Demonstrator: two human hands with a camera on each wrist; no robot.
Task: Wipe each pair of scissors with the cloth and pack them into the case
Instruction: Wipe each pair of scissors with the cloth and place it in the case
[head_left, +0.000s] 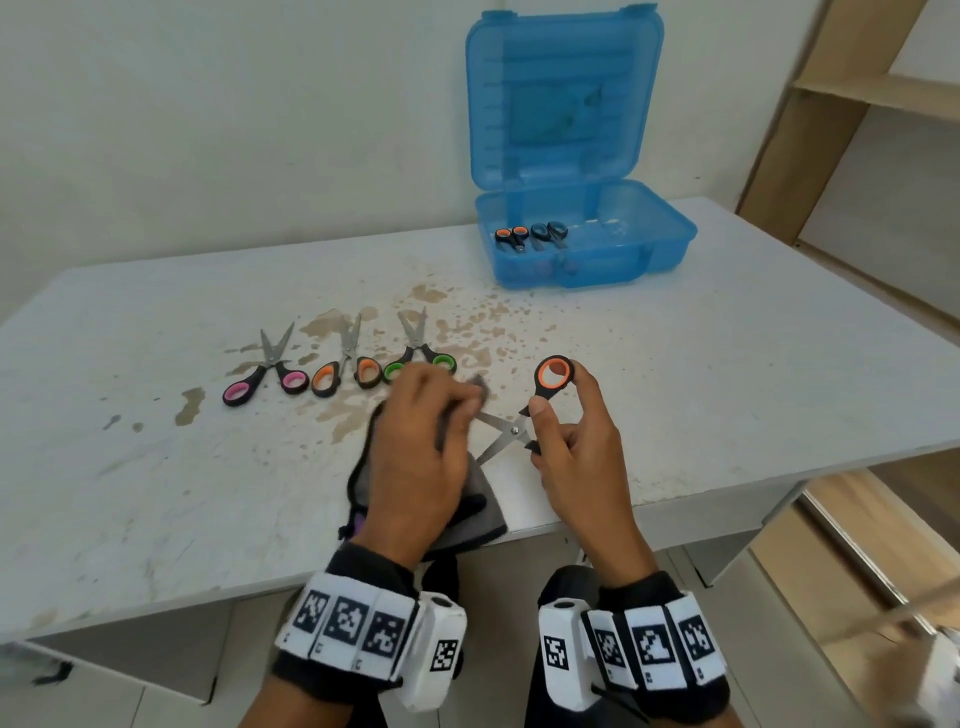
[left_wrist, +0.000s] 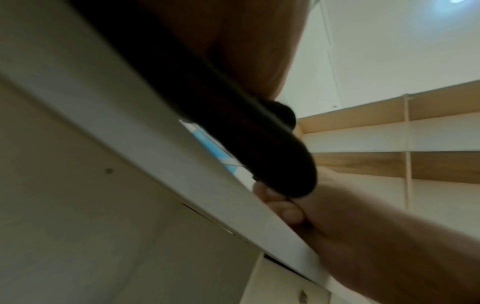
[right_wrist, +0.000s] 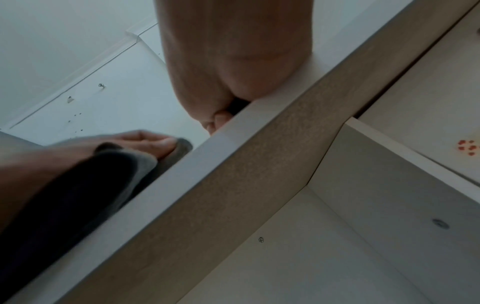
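Meanwhile right hand (head_left: 569, 447) grips orange-handled scissors (head_left: 524, 415), left hand (head_left: 421, 452) cloth (head_left: 467, 514).

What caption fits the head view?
Left hand wipes open orange scissors with a grey cloth; right hand holds them.

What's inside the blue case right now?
In the blue case, two pairs of scissors lie side by side in the left compartment: the orange-handled pair and the blue-handled pair. The translucent front wall blurs their blades; the right compartment looks empty.

Translucent glossy plastic case (head_left: 576, 260); shiny metal scissor blades (head_left: 496, 439); soft matt cloth (head_left: 467, 514)
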